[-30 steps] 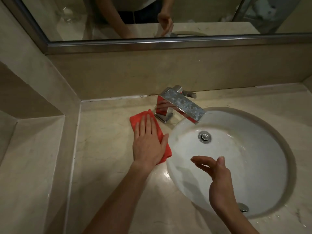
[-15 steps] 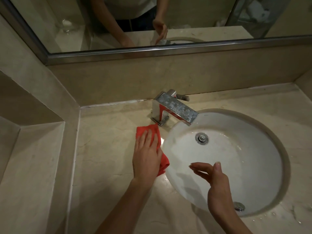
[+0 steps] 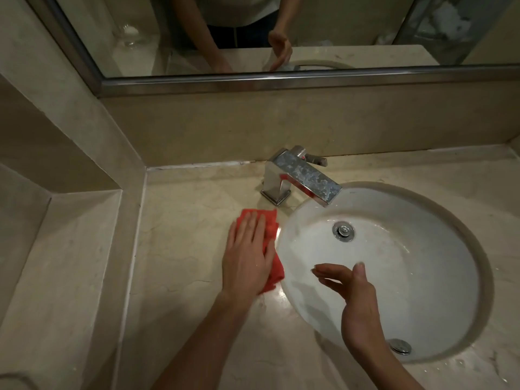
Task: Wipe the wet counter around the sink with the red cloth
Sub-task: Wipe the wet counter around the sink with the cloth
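Red cloth (image 3: 269, 250) flat on the wet counter (image 3: 183, 249), just left of the sink (image 3: 422, 277) rim and in front of the faucet (image 3: 298, 178) base; long axis running from the far-left corner near the faucet base toward the near-right corner at the sink rim, so pointing diagonally along the curve of the bowl. Left hand (image 3: 247, 257) pressed flat on top of the cloth, fingers straight and together, aimed away toward the faucet, palm covering most of the fabric. Right hand (image 3: 351, 299) held above the sink's near-left part, holding nothing, fingers loosely extended and pointing left, thumb up. Drain stopper (image 3: 343, 230) at the bowl's middle, overflow fitting (image 3: 399, 346) at the sink's near wall. Mirror (image 3: 281, 32) above and behind the faucet. Compared with a second ago: cloth and left hand drawn nearer along the sink rim, away from the faucet base, the cloth more bunched under the palm; right hand in much the same pose over the sink.
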`<state>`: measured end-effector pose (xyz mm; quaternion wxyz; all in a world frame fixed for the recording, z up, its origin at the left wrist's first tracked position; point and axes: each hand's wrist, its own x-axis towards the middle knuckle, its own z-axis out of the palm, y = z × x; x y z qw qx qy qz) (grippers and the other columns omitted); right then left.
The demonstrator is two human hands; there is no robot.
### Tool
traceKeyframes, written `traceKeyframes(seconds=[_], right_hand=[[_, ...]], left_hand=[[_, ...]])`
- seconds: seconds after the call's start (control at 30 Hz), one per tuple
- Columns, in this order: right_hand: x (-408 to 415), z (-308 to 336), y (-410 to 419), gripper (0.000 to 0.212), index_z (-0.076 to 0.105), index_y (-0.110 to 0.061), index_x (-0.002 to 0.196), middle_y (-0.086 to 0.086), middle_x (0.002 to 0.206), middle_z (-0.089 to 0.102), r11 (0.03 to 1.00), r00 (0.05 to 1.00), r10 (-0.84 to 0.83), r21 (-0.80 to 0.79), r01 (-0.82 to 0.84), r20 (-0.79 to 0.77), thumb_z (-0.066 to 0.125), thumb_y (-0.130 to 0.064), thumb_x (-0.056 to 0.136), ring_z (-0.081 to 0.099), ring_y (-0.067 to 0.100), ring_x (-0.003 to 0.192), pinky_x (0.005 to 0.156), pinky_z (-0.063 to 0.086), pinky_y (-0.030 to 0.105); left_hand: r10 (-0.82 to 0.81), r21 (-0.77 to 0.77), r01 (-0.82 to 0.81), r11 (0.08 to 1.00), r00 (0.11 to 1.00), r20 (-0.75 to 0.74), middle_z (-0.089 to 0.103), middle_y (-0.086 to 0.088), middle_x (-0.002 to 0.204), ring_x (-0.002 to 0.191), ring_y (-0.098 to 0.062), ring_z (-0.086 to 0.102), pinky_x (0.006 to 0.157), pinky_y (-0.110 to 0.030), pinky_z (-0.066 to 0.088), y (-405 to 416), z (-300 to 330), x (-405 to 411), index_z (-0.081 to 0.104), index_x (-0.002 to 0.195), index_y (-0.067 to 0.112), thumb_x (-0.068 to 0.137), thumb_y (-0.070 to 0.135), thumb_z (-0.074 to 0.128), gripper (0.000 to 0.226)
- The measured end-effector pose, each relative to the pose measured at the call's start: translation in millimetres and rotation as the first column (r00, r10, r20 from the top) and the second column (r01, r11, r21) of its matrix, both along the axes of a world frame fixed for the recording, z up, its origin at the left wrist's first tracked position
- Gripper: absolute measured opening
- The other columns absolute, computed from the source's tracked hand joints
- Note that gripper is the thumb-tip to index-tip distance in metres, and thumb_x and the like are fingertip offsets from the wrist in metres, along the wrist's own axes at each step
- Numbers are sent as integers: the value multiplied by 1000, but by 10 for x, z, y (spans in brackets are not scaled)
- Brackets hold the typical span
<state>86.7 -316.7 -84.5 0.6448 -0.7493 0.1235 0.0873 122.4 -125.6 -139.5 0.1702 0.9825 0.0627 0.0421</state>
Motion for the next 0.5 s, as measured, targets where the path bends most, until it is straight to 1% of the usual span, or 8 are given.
traceKeyframes(seconds=[0.03,0.07,0.13,0.17,0.23,0.33,0.43,0.5], right_hand=[[-5,-1,-13,83,78,-20,93,-8,96,77,1000,1000,-2,2,2,4,14,-73,86,69,9,99,85,43,13],[-9,-9,-31,84,78,-20,93,-7,97,77,1000,1000,-5,5,5,11,15,-76,85,69,10,100,87,43,17],[-21,-20,-80,86,79,-22,92,-6,98,77,1000,1000,-15,12,15,11,17,-81,83,69,11,101,92,44,25],[-26,-24,-106,85,79,-23,92,-6,99,77,1000,1000,-21,17,21,4,17,-81,83,69,12,102,92,43,25],[-34,-36,-143,85,78,-22,93,-6,99,77,999,1000,-26,21,26,-16,14,-76,82,69,12,102,89,41,20],[-20,-36,-116,82,78,-22,94,-8,99,77,1000,1000,-6,22,6,-25,15,-73,83,68,11,102,90,43,22],[14,14,-33,79,78,-21,95,-11,98,77,999,999,29,39,-28,-23,17,-70,86,68,4,99,81,43,7],[39,28,8,79,77,-20,96,-12,98,77,997,998,53,53,-52,-23,17,-70,85,67,1,98,76,41,1]], left_hand=[[19,29,-19,999,1000,-18,31,-7,159,149,-21,23,122,-45,15,32,-4,107,29,153,15,97,50,12,68],[31,58,-29,998,999,-29,26,-7,160,150,-22,18,123,-45,12,57,-6,212,25,155,14,96,53,11,71],[26,101,-21,995,998,-49,22,-8,162,151,-22,12,123,-45,7,81,-14,360,23,155,15,95,57,11,74],[5,114,2,994,998,-61,21,-7,162,152,-23,10,123,-45,5,75,-19,386,22,155,16,96,58,10,74],[-55,138,64,988,996,-70,19,-6,163,152,-23,7,123,-45,2,45,-28,352,20,156,19,98,57,11,70],[-102,178,121,977,989,-111,10,-5,165,152,-23,0,123,-46,0,-14,-11,194,10,157,21,99,56,6,68],[-96,174,125,977,981,-169,0,-7,165,152,-25,-7,122,-48,4,-131,10,-50,-4,157,19,97,59,9,73],[-99,159,130,979,977,-187,-2,-7,165,151,-25,-8,122,-48,5,-207,12,-246,-6,157,19,97,60,14,75]])
